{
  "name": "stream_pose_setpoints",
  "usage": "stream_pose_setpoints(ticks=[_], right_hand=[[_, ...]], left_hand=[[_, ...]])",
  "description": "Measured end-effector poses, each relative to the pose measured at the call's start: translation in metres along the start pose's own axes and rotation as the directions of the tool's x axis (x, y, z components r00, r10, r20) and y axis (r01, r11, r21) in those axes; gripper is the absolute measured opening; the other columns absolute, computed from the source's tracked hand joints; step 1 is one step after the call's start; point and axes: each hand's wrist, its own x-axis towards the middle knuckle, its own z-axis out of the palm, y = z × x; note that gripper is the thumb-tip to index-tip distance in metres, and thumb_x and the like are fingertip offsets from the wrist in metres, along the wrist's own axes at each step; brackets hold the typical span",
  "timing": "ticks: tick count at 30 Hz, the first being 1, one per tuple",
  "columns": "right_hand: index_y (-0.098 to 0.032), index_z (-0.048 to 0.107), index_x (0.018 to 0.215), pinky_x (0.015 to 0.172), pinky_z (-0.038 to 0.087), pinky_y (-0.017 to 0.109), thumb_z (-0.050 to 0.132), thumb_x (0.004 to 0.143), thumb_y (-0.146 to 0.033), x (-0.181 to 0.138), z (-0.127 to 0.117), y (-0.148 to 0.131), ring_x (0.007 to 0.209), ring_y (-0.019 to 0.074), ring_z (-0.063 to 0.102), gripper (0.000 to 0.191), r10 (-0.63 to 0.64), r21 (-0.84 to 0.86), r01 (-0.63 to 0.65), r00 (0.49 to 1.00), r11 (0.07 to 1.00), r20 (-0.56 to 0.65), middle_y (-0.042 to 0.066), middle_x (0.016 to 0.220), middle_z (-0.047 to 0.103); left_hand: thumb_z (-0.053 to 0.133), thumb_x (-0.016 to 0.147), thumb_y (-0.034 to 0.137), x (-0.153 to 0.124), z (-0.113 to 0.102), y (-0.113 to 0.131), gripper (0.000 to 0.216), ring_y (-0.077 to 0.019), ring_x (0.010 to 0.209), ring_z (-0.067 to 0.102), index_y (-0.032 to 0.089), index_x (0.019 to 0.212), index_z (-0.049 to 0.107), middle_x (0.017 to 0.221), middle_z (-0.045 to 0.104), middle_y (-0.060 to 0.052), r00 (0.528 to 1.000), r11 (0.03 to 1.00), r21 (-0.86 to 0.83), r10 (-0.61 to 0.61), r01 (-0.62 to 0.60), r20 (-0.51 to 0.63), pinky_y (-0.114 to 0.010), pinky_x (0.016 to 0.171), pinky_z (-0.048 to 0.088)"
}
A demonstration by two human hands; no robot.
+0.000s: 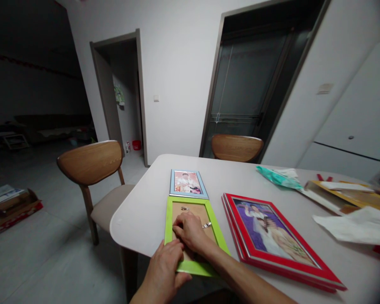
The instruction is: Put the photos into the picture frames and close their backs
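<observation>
A lime-green picture frame (170,216) lies face down near the table's front edge, its brown backing board (193,210) up, with small metal clips on it. My right hand (190,231) rests on the backing board, fingers curled and pressed onto its left side. At the frame's near left corner my left hand (164,270) grips the green edge, thumb on the bottom rail. A small blue frame (188,183) with a photo lies just beyond the green one. To the right lies a stack of red frames (277,236) with a photo showing on top.
The white table (139,215) has a rounded near-left corner. Two wooden chairs stand by it, one at the left (90,162) and one at the far side (236,147). A teal packet (277,176), yellow cardboard (345,192) and white paper (357,223) lie at the right.
</observation>
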Motion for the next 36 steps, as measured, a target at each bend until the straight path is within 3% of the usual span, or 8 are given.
stream_pose_setpoints(ticks=[5,14,19,23,36], right_hand=[[-0.022,0.066,0.066,0.065,0.034,0.022,0.049,0.064,-0.017,0.000,-0.004,0.006,0.072,0.0133,0.054,0.018,-0.028,0.054,0.026,0.998,0.998,0.049,-0.001,0.070,0.066],[-0.021,0.066,0.066,0.060,0.036,0.019,0.051,0.063,-0.021,0.001,-0.004,0.009,0.065,0.0112,0.056,0.015,-0.019,0.123,0.011,0.998,0.992,0.061,-0.001,0.067,0.066],[-0.017,0.064,0.078,0.059,0.036,0.019,0.045,0.072,-0.024,0.025,-0.010,0.035,0.067,0.0117,0.056,0.021,0.118,0.083,-0.114,0.992,0.990,-0.045,0.003,0.076,0.066],[-0.017,0.065,0.071,0.058,0.033,0.021,0.049,0.072,-0.028,0.045,-0.009,0.051,0.067,0.0133,0.056,0.019,0.205,0.011,-0.205,0.976,0.979,-0.073,0.005,0.073,0.066],[-0.021,0.062,0.073,0.055,0.034,0.023,0.050,0.064,-0.028,0.064,0.004,0.057,0.071,0.0173,0.057,0.016,0.396,-0.128,-0.407,0.912,0.904,-0.104,0.004,0.075,0.064]], left_hand=[[0.067,0.058,0.018,0.001,0.002,-0.001,0.056,-0.0238,0.111,0.043,0.017,0.110,0.046,0.116,0.053,-0.010,0.999,0.999,-0.031,-0.032,0.033,0.031,-0.044,0.097,0.027],[0.069,0.055,0.015,0.002,0.001,0.000,0.059,-0.0231,0.108,0.045,0.018,0.110,0.047,0.114,0.054,-0.009,0.999,0.996,-0.087,-0.029,0.031,0.024,-0.041,0.097,0.029],[0.070,0.053,0.015,0.002,0.006,-0.005,0.064,-0.0245,0.113,0.041,0.014,0.113,0.046,0.115,0.053,-0.012,0.998,0.997,-0.066,-0.040,0.043,0.041,-0.044,0.098,0.026],[0.070,0.054,0.015,0.003,0.007,-0.006,0.065,-0.0247,0.112,0.042,0.013,0.113,0.045,0.114,0.054,-0.013,0.998,0.997,-0.054,-0.046,0.049,0.051,-0.045,0.097,0.027],[0.064,0.058,0.016,0.001,0.005,0.003,0.060,-0.0246,0.113,0.041,0.010,0.114,0.044,0.115,0.052,-0.015,0.994,0.996,-0.005,-0.087,0.088,0.073,-0.046,0.099,0.024]])
